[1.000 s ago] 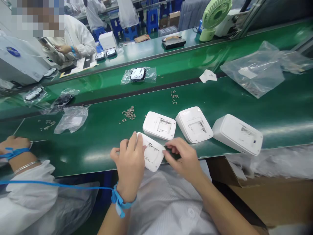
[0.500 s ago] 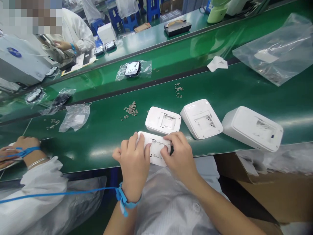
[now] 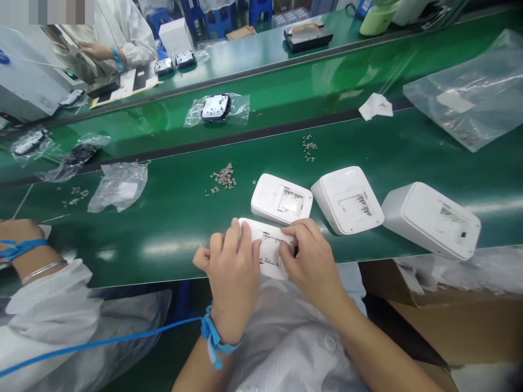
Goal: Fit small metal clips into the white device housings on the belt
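Note:
At the bench's near edge lies a white plastic device housing point(image 3: 269, 254) with an open battery compartment facing up. My left hand point(image 3: 235, 267) is closed over its left end, fingers on the far edge and thumb near the compartment. Thumb and fingers of my right hand point(image 3: 308, 256) close on the housing's right end, beside the compartment. Whether a small part sits between those fingertips is hidden. Just beyond lies a second white housing point(image 3: 265, 198). Two deeper white housings, a middle one point(image 3: 333, 204) and a right one point(image 3: 417, 218), stand to the right, compartments showing.
Small metal pieces lie in a larger pile point(image 3: 224, 177) and a smaller pile point(image 3: 309, 147). Plastic bags point(image 3: 118, 188) and a bagged circuit unit point(image 3: 216, 107) rest farther off. A co-worker's wrist point(image 3: 32, 256) is at left; a cardboard box point(image 3: 449, 321) is below right. A blue cord point(image 3: 122, 343) trails from my left wrist.
The view has shifted slightly, so the bench items sit a little differently in frame. Both my hands keep their places on the housing, with barely any finger movement.

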{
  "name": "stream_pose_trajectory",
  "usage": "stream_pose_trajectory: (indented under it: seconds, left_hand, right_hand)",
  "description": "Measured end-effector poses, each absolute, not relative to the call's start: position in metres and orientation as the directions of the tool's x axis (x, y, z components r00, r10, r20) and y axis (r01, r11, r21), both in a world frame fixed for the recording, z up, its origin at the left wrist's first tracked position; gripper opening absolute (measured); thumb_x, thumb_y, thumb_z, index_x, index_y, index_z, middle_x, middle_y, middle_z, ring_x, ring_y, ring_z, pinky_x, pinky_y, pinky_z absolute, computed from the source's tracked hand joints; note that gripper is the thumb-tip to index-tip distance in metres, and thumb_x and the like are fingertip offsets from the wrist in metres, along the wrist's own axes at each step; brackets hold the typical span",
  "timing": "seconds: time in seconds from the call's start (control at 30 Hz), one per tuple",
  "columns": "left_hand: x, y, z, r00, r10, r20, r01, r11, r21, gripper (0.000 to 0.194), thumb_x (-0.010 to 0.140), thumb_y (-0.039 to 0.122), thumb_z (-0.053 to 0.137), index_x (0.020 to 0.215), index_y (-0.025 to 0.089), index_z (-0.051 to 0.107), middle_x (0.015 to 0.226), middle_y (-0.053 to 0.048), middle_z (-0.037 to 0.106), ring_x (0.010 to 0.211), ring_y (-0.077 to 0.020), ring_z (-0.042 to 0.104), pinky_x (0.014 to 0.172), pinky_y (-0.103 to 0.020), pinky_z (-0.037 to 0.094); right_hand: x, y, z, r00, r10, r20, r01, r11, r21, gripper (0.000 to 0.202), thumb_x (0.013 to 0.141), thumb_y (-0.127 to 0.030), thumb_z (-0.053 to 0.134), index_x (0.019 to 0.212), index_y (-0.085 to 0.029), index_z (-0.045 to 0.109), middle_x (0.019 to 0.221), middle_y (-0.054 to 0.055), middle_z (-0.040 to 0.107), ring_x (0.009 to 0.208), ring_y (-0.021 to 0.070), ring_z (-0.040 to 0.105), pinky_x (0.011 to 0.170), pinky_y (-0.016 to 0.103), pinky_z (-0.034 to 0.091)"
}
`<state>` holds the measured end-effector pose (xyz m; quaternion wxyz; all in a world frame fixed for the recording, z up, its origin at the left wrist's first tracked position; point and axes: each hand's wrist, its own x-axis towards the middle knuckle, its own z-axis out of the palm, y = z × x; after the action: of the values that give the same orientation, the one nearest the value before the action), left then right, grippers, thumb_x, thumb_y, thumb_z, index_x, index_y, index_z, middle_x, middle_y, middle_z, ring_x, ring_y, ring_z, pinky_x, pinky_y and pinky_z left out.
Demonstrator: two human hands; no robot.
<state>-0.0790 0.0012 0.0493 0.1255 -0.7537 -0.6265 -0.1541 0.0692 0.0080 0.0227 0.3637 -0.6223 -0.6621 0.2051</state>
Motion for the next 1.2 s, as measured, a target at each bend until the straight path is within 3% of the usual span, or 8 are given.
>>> stream_pose_trajectory:
  seconds: [0.2,0.33,0.47,0.67,0.87,1.03,1.13,1.2]
  left_hand:
    - [-0.09,0.015,0.057,0.165,0.916,0.365,0.983,-0.183,0.016,0.028,0.1,0.023,0.049,0.124,0.025,0.063,0.133,-0.008,0.067,0.104,-0.0284,0.055,0.082,-0.048,0.024]
    - [-0.084,0.022,0.061,0.042,0.91,0.412,0.999,-0.048,0.006,0.033,0.097,0.014,0.046,0.122,0.025,0.064,0.135,-0.012,0.062,0.12,-0.036,0.048,0.086,-0.051,0.025]
    - [-0.047,0.014,0.051,-0.079,0.901,0.427,0.994,0.038,0.102,0.038,0.096,0.036,0.053,0.126,0.013,0.058,0.118,-0.02,0.058,0.109,-0.037,0.049,0.084,-0.049,0.032]
    - [-0.004,0.027,0.029,-0.288,0.87,0.399,0.952,0.217,0.215,0.081,0.087,0.065,0.056,0.134,0.0,0.041,0.129,-0.029,0.048,0.119,-0.0451,0.042,0.094,-0.061,0.034]
    - [-0.022,0.043,0.023,-0.36,0.847,0.391,0.931,0.296,0.214,0.077,0.082,0.058,0.063,0.132,0.004,0.042,0.133,-0.026,0.043,0.122,-0.0449,0.039,0.098,-0.063,0.036]
    - [-0.068,0.032,0.013,-0.279,0.835,0.474,0.958,0.209,0.195,0.07,0.086,0.049,0.059,0.132,0.0,0.042,0.131,-0.028,0.044,0.125,-0.0415,0.042,0.098,-0.056,0.043]
    - [-0.098,0.025,0.014,-0.261,0.85,0.457,0.963,0.201,0.178,0.073,0.089,0.057,0.05,0.129,-0.004,0.048,0.119,-0.028,0.055,0.115,-0.0417,0.052,0.097,-0.058,0.045]
    - [-0.113,0.025,0.019,-0.308,0.854,0.419,0.943,0.217,0.251,0.082,0.086,0.065,0.049,0.124,-0.007,0.053,0.11,-0.029,0.059,0.109,-0.0448,0.056,0.097,-0.063,0.044]
  right_hand:
    - [0.086,0.0,0.019,0.036,0.939,0.343,0.591,0.257,-0.764,0.018,0.091,-0.014,0.055,0.106,-0.022,0.059,0.099,0.006,0.061,0.076,0.0174,0.059,0.068,0.032,0.051]
    - [0.127,-0.013,0.005,0.131,0.79,0.599,0.904,0.153,-0.4,0.027,0.09,-0.022,0.064,0.116,-0.018,0.059,0.11,0.015,0.061,0.101,0.0306,0.059,0.086,0.047,0.051]
    - [0.164,-0.009,-0.003,0.11,0.827,0.552,0.982,-0.004,-0.19,0.041,0.092,-0.035,0.063,0.126,-0.011,0.056,0.122,0.024,0.056,0.113,0.0385,0.053,0.093,0.055,0.048]
    - [0.168,0.028,0.004,0.017,0.894,0.447,0.988,0.053,-0.145,0.049,0.095,-0.045,0.056,0.131,-0.012,0.06,0.127,0.024,0.05,0.113,0.038,0.048,0.093,0.054,0.049]
    - [0.146,0.032,0.002,-0.041,0.916,0.4,0.982,0.11,-0.151,0.054,0.093,-0.05,0.058,0.135,-0.015,0.059,0.131,0.025,0.045,0.11,0.0387,0.046,0.084,0.055,0.051]
    - [0.113,0.007,0.005,-0.126,0.903,0.411,0.924,0.258,-0.282,0.06,0.091,-0.051,0.062,0.137,-0.012,0.056,0.132,0.026,0.046,0.114,0.0394,0.048,0.088,0.057,0.052]
    - [0.114,-0.005,0.009,-0.199,0.862,0.466,0.819,0.407,-0.404,0.053,0.095,-0.038,0.061,0.138,-0.01,0.051,0.134,0.023,0.049,0.12,0.0329,0.051,0.095,0.047,0.054]
    - [0.134,-0.01,0.008,-0.112,0.807,0.58,0.818,0.406,-0.408,0.041,0.094,-0.023,0.06,0.133,-0.013,0.053,0.129,0.02,0.054,0.118,0.0284,0.055,0.096,0.043,0.053]
